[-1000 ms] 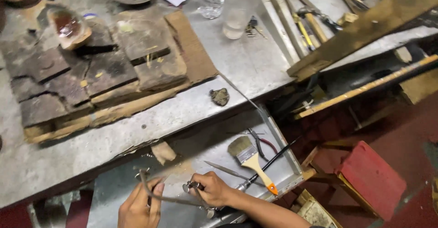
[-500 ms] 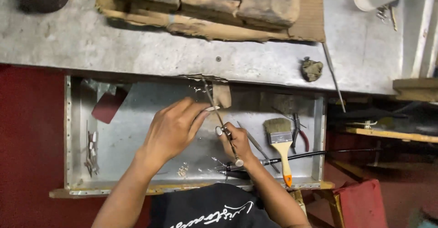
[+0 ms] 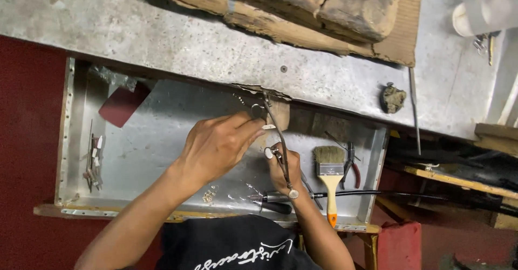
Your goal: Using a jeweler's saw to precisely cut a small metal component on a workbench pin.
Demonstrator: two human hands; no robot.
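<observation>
My left hand reaches over the metal tray toward a wooden bench peg and pinches a small ring-like metal piece against it. My right hand grips the handle of a thin jeweller's saw frame that slants up to the peg. Both hands sit close together, just under the bench edge.
A yellow-handled paintbrush and red-handled pliers lie at the tray's right. A flexible-shaft handpiece runs along the tray's front. A red cloth and small tools lie at left. Charred blocks and a lump rest on the bench.
My view has shifted closer onto the tray. Both hands stay at the peg, the left one moving slightly right, the saw frame still in my right hand.
</observation>
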